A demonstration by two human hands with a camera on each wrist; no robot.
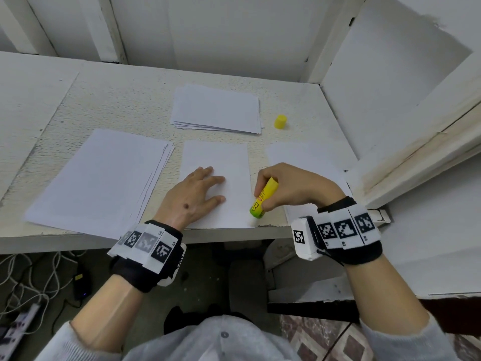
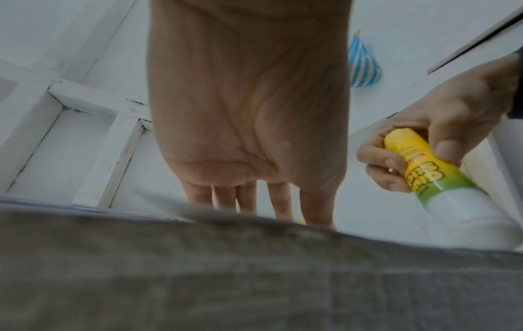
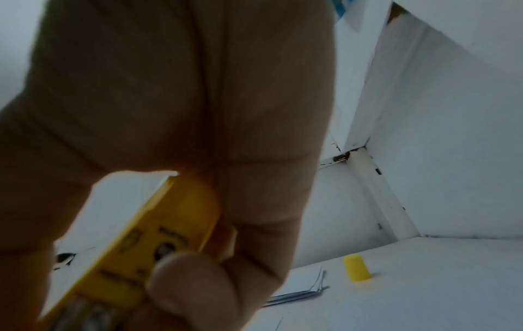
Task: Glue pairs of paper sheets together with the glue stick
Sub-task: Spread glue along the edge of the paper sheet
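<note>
A: While the left hand [image 1: 194, 194] lies flat with fingers spread on the middle sheet [image 1: 221, 162], that sheet is pinned at its near-left part only. Thin paper, light, floppy; I'd expect it to buckle or skate under a sideways drag.

B: Glue stick [image 1: 263, 199]?

A: At the sheet's near-right corner, tilted, tip down by the edge. Right hand [image 1: 291, 186] has thumb and fingers curled round the yellow upper barrel. Can't tell if the tip touches the paper. Rigid plastic, smooth, light. Mid-barrel hold looks right to me.

B: Cap?

A: Yellow cap [image 1: 280, 122] stands beyond the sheet, to the right, just beside the far stack [image 1: 216, 108].

B: Other paper?

A: Larger stack [image 1: 99, 175] left of the sheet, a single sheet [image 1: 302, 155] right of it, partly under the right hand.

B: Handling call?

A: Stroke away from the pinned side, light pressure. Lift sheets by an edge.
</note>
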